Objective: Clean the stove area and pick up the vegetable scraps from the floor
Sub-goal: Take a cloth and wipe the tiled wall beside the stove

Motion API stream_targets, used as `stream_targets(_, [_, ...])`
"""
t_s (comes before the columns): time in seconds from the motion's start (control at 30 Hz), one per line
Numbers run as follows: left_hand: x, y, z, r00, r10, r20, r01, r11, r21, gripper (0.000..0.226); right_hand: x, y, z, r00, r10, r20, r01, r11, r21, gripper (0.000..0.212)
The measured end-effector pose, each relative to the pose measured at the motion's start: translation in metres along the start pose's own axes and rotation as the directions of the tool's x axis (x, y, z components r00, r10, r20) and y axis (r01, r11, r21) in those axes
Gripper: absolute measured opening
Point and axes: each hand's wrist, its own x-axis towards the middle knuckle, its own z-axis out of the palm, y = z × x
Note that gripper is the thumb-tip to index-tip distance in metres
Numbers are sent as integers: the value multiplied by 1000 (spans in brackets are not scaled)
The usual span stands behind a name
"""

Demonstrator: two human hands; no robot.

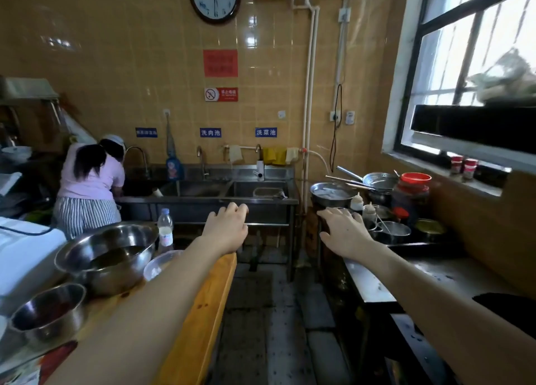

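Both my arms reach forward over a narrow kitchen aisle. My left hand (227, 228) hangs in the air above the far end of a wooden table (203, 312), fingers loosely bent, holding nothing. My right hand (343, 232) hovers palm down over the near edge of the steel stove counter (374, 283) on the right, fingers spread and empty. The grey tiled floor (261, 326) runs between table and counter; it looks wet and dark, and I cannot make out vegetable scraps on it.
Steel bowls (107, 254) and a plastic bottle (165, 228) stand on the table. Pans, a basin (330, 194), jars and sauce bottles crowd the counter's far end. A steel triple sink (232, 193) closes the aisle, where a person (90, 187) bends at the left.
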Motion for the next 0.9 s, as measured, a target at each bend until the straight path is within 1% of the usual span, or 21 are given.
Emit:
stream_targets(0.1, [43,-18,18,999,10,39,-10,1000,20,41,39,1,21,1000,10,-1,-10,1000,12,57])
stream_targets(0.23, [97,-39,53,993,10,116,-14,999,36,39,95,8,52,998,33,50,-32,999,-18,58])
stream_targets(0.33, [141,-53,74,992,-8,123,3,999,42,37,144,19,67,998,60,11,-60,998,26,57])
stream_targets(0.47, [197,-65,108,988,-4,154,-3,999,44,36,214,38,94,999,42,33,-42,999,-12,56])
stream_targets(0.63, [288,-77,145,987,-37,159,32,999,35,37,314,71,131,999,14,44,-14,1000,-14,56])
stream_targets(0.73, [354,-75,167,981,-48,187,44,999,27,37,383,101,149,1000,-9,26,9,1000,-14,53])
stream_targets(0.83, [410,-69,189,981,-59,184,56,998,24,35,446,134,165,999,19,43,-19,1000,16,43])
stream_targets(0.9, [444,-67,203,984,-63,167,58,998,31,33,483,154,176,996,49,71,-52,998,34,42])
